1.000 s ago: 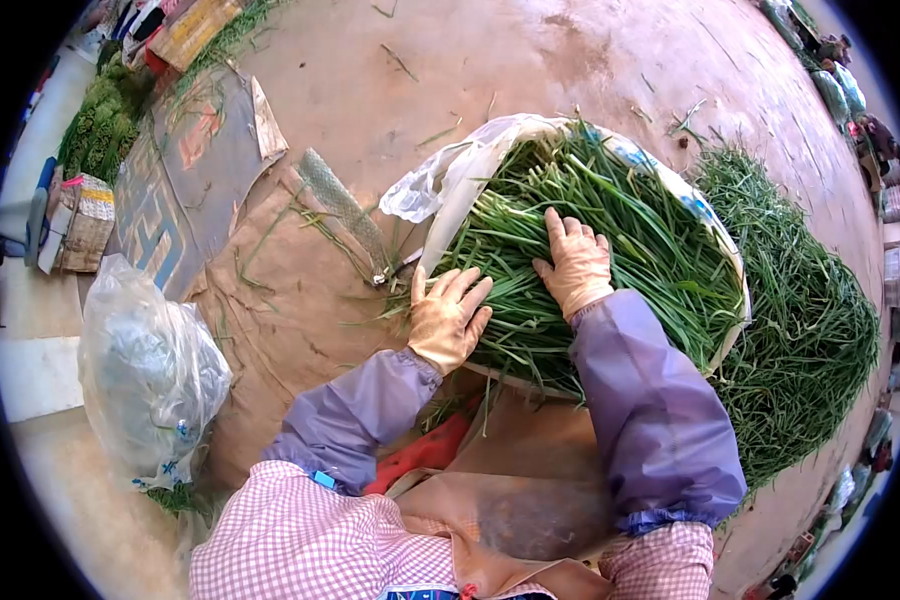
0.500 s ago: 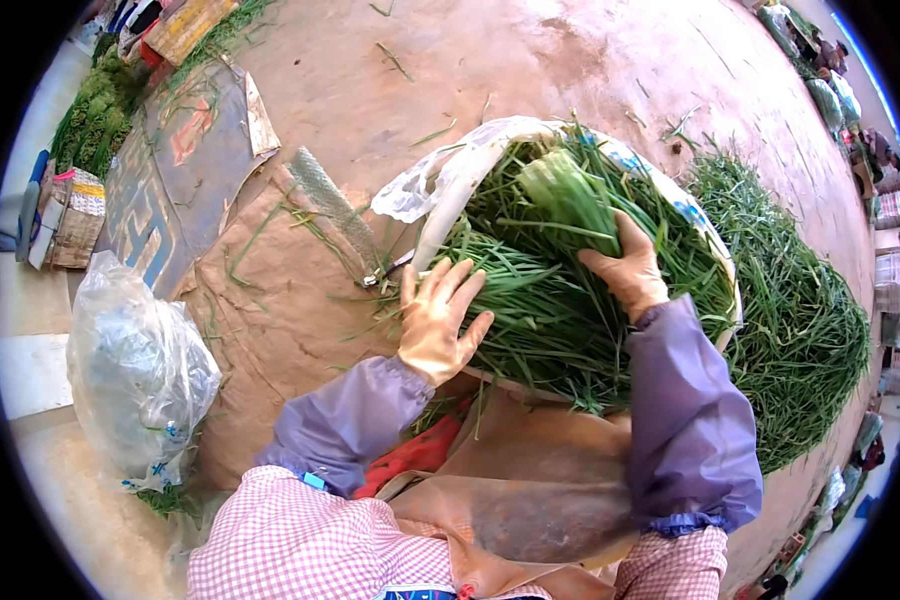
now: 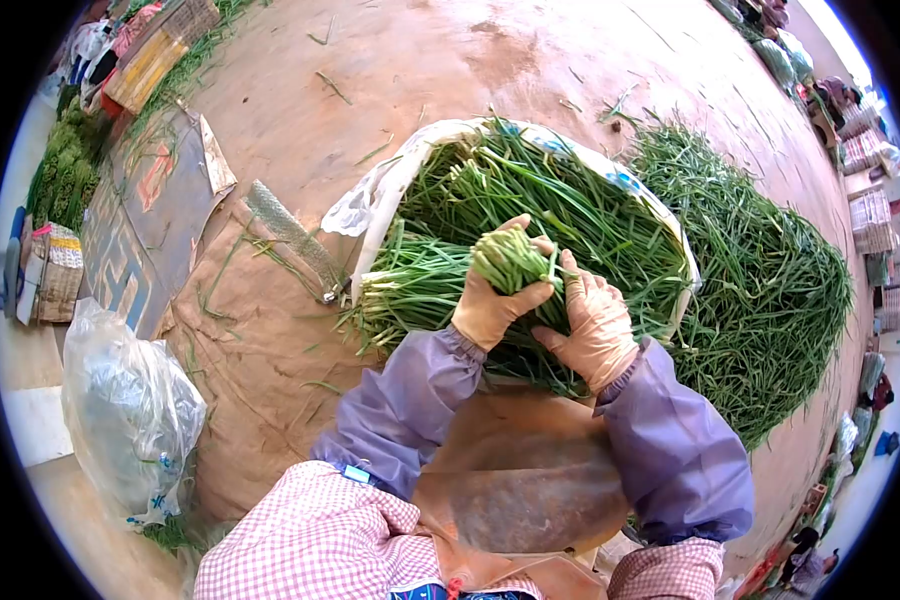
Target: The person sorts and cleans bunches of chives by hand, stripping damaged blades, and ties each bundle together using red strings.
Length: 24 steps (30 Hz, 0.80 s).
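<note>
- Landmark: white plastic sack with blue print, mouth wide open, lying on the brown ground sheet.
- Hands work together over the near part of the sack, close to each other.
- Left hand, in a thin tan glove, is clamped around a tight bundle of pale-ended green stalks, cut ends turned up toward the camera; thumb across the near side.
- Right hand, same glove type, sits just right of the left one, fingertips at the bundle's side. Cannot tell whether it grips or only steadies.
- Handling, as a judgement: firm left grip below the cut ends, no crushing; right fingers light, evening stray stalks; ends kept level; bundle kept over the sack so loose pieces drop back inside.
- Sack contents: long loose green stalks fill the far and right side; a flatter layer with pale ends lies at its left edge, ends just over the rim.
- Right of sack, just beside it: big heap of dark-green leaves, no container around it.
- Left of sack, well apart: bulging clear plastic bag; contents too unclear to tell.
- Farther left of sack: boxy woven-look container with yellow band; inside not visible.
</note>
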Motion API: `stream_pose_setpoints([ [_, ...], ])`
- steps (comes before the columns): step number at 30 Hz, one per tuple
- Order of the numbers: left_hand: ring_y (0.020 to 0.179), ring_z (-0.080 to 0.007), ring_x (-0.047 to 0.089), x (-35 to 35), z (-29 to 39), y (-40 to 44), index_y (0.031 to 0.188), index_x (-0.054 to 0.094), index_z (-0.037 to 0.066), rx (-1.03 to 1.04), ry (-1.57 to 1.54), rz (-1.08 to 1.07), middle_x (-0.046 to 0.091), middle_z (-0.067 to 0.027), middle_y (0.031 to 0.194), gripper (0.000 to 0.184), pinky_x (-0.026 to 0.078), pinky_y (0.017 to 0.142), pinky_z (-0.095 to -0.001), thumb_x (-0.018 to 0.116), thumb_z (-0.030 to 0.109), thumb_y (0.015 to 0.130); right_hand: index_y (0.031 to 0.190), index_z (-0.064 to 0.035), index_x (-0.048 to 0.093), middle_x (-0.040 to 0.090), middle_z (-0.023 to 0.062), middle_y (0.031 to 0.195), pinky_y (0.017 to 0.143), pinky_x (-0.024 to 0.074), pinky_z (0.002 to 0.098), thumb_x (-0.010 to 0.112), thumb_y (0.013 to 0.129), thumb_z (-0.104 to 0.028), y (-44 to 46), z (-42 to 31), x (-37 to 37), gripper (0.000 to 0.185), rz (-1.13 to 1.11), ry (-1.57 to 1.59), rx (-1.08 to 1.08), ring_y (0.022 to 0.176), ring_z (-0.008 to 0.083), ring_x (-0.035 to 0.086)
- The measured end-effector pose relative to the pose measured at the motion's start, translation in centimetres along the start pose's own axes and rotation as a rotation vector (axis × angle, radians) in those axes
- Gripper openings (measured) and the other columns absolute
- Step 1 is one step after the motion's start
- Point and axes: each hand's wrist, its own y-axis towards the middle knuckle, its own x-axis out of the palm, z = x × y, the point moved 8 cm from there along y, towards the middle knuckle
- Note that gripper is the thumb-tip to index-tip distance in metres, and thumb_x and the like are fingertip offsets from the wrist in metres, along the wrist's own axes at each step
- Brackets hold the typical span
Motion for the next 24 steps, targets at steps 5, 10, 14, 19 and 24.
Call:
stream_pose_setpoints([
  [5,0.105,-0.013,0.058,0.9,-0.2,-0.9,0.138,0.04,0.004,0.006,0.181,0.023,0.06,-0.0047,0.118,0.074,0.049,0.092,-0.0278,0.076,-0.007,0.074,0.148,-0.0014,0.029,0.041,0.0241,0.141,0.11,0.0334,0.0427,0.083,0.069,-0.045,-2.2,0.0,-5.6,0.105,0.315,0.543,-0.213,0.133,0.0375,0.039],
  [10,0.111,-0.0169,0.052,6.5,-4.2,-2.0,0.137,0.035,0.006,-0.104,0.465,-0.222,0.052,-0.0048,0.122,0.076,0.042,0.101,-0.0301,0.076,0.022,0.075,0.138,-0.0071,0.045,0.047,0.0093,0.139,0.108,0.0346,0.0344,0.087,0.067,-0.018,-1.4,2.4,-1.5,0.083,0.291,1.121,-0.06,0.128,0.0222,0.045],
  [14,0.134,-0.0275,0.037,8.9,-5.9,-3.1,0.145,0.027,0.01,-0.021,1.176,-0.413,0.045,-0.0115,0.138,0.103,0.021,0.115,-0.0468,0.083,0.041,0.064,0.11,-0.0058,0.066,0.064,0.0085,0.119,0.101,0.0432,0.0346,0.082,0.073,-0.005,-3.3,6.4,-0.8,0.041,0.35,1.328,0.013,0.114,0.0184,0.056],
  [19,0.145,-0.0352,0.022,8.1,-6.7,-4.0,0.151,0.024,0.011,-0.014,1.493,-0.527,0.036,-0.0163,0.15,0.105,0.005,0.117,-0.0567,0.081,0.045,0.069,0.095,-0.0087,0.066,0.07,0.0073,0.099,0.088,0.0516,0.0325,0.075,0.079,-0.004,-10.7,11.7,-8.5,0.019,0.81,1.262,0.181,0.093,0.0182,0.066],
  [24,0.141,-0.035,0.029,4.2,-3.2,-3.1,0.143,0.04,0.007,-0.149,1.388,-0.456,0.044,-0.0187,0.144,0.085,0.019,0.116,-0.0517,0.074,0.049,0.077,0.11,-0.0038,0.057,0.067,0.0117,0.096,0.089,0.053,0.0452,0.062,0.088,-0.007,-26.4,18.5,-17.0,0.023,1.357,1.365,-0.032,0.098,0.028,0.064],
])
